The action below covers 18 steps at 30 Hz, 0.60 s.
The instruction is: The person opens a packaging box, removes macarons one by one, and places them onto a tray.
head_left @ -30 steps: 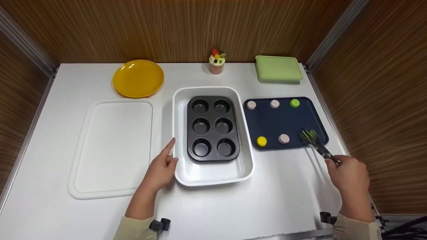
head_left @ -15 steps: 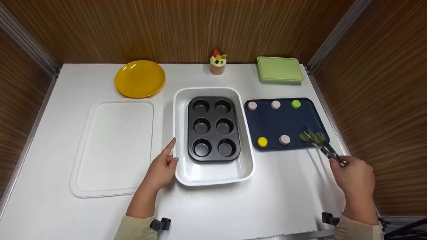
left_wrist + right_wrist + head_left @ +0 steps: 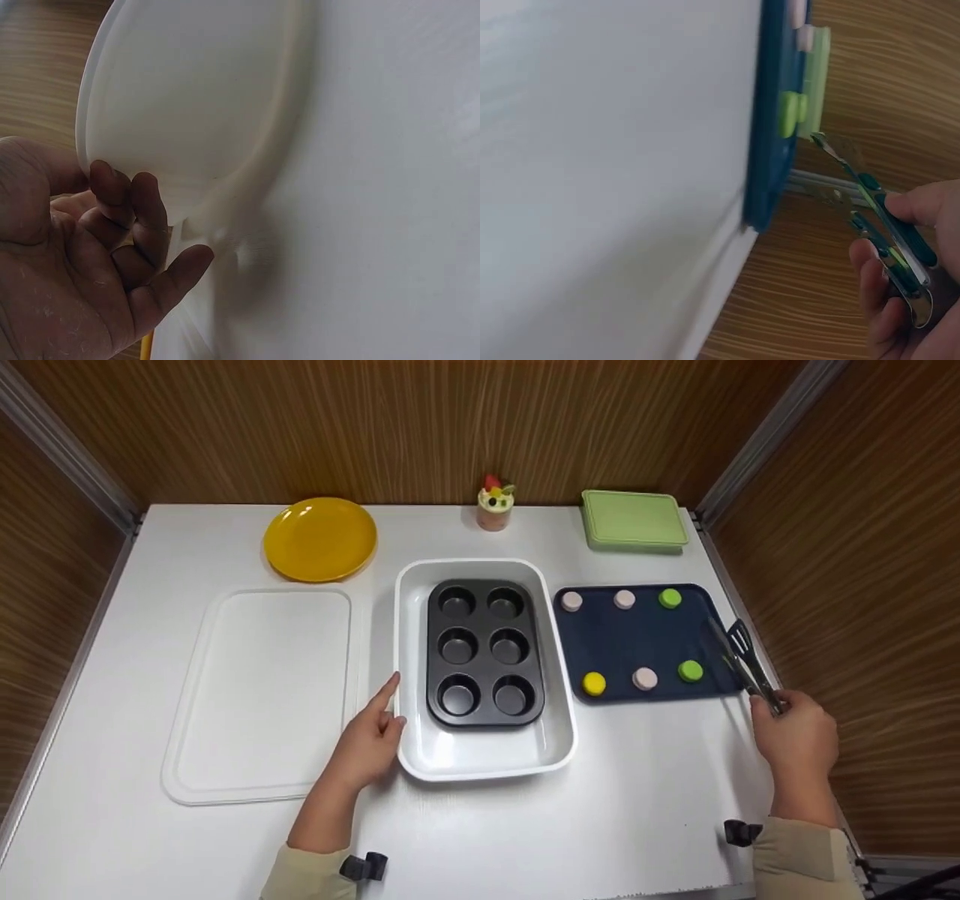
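Observation:
In the head view my right hand [image 3: 795, 735] grips a pair of tongs [image 3: 759, 682]. Their slotted head stands on edge near the right end of a navy tray [image 3: 630, 641], and the two arms are slightly apart with nothing between them. Closest to the tongs on that tray is a green macaron [image 3: 690, 671]. My left hand [image 3: 369, 744] rests at the left rim of a deep white bin [image 3: 487, 754], its index finger straight. The left wrist view shows the fingers [image 3: 150, 210] loosely bent against the bin's outer wall. A black muffin pan [image 3: 486, 652] with vacant cups sits inside.
More macarons on the tray are pink [image 3: 624, 599], yellow [image 3: 594, 683] and green [image 3: 670, 598]. A white lid [image 3: 270, 690] lies left. Along the back are a yellow plate [image 3: 320, 540], a dessert cup [image 3: 495, 506] and a green lidded box [image 3: 635, 519]. Wood panels [image 3: 862, 607] enclose the table.
The tongs were over the front right green macaron, their heads spreading apart beside it. Now they have turned and moved right, and that macaron lies uncovered. My left hand stays at the rim.

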Motion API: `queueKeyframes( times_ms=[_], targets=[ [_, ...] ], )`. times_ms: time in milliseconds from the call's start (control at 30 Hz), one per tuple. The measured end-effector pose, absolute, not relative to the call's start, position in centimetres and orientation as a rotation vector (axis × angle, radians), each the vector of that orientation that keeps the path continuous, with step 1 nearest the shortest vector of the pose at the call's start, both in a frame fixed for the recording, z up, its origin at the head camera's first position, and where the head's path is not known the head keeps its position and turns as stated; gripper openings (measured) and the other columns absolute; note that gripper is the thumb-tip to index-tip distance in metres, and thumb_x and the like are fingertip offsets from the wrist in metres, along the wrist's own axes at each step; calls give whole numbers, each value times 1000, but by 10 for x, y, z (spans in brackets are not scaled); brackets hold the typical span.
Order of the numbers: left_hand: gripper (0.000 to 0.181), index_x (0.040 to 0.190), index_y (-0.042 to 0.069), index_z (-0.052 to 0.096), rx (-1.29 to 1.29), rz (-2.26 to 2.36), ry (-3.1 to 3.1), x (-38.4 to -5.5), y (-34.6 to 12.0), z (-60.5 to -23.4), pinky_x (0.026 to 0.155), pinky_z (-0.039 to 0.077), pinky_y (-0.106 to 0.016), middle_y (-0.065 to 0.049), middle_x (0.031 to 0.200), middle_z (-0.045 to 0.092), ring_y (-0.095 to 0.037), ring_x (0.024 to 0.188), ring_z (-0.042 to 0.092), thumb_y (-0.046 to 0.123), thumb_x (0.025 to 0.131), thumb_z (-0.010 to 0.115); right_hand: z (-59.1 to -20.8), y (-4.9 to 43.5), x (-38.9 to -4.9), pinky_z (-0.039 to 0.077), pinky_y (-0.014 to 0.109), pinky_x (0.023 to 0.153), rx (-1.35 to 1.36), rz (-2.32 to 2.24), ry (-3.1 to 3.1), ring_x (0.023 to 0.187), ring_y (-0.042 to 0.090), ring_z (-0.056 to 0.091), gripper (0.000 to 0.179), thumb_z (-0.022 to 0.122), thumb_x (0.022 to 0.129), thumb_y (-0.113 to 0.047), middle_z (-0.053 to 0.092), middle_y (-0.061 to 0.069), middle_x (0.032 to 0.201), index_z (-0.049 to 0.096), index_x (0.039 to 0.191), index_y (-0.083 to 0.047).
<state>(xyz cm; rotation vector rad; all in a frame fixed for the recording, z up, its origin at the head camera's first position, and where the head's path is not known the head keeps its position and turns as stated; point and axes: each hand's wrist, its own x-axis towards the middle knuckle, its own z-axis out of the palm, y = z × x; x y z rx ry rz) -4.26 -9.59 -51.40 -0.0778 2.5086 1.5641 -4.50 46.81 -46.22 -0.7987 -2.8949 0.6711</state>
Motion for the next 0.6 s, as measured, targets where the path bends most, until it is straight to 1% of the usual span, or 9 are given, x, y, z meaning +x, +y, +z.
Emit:
queueKeyframes(
  times_ms=[133, 233, 300, 467, 600],
  targets=[
    [65, 166, 18, 39, -72, 1549, 2509, -40, -95, -514, 57, 39, -30, 3, 68, 40, -13, 59, 39, 6, 105, 60, -477, 475, -47, 47, 54, 76, -795, 684, -2893, 109, 51, 61, 57, 59, 105, -34, 63, 37, 128, 59, 139, 11],
    [65, 166, 18, 39, -74, 1557, 2510, -39, -96, -513, 56, 38, -29, 4, 67, 40, -13, 58, 38, 6, 105, 60, -486, 477, -52, 46, 51, 74, -770, 707, -2882, 108, 51, 62, 55, 61, 104, -33, 64, 37, 127, 60, 138, 11],
    [65, 166, 17, 38, -65, 1563, 2514, -39, -96, -513, 56, 38, -29, 4, 66, 40, -13, 58, 39, 6, 105, 59, -491, 478, -55, 46, 50, 75, -765, 712, -2888, 109, 51, 62, 56, 61, 104, -33, 65, 37, 126, 59, 138, 11],
    [65, 166, 17, 39, -66, 1565, 2512, -38, -94, -514, 58, 39, -31, 4, 66, 42, -14, 59, 41, 6, 105, 59, -499, 484, -57, 47, 50, 73, -772, 692, -2960, 105, 51, 63, 60, 63, 104, -35, 64, 37, 124, 56, 141, 12],
    [65, 166, 18, 39, -71, 1570, 2502, -37, -93, -515, 59, 40, -32, 3, 67, 43, -15, 59, 41, 7, 105, 60, -501, 488, -57, 48, 53, 76, -788, 710, -3031, 109, 52, 62, 65, 62, 104, -37, 60, 39, 131, 51, 145, 13]
  ],
)
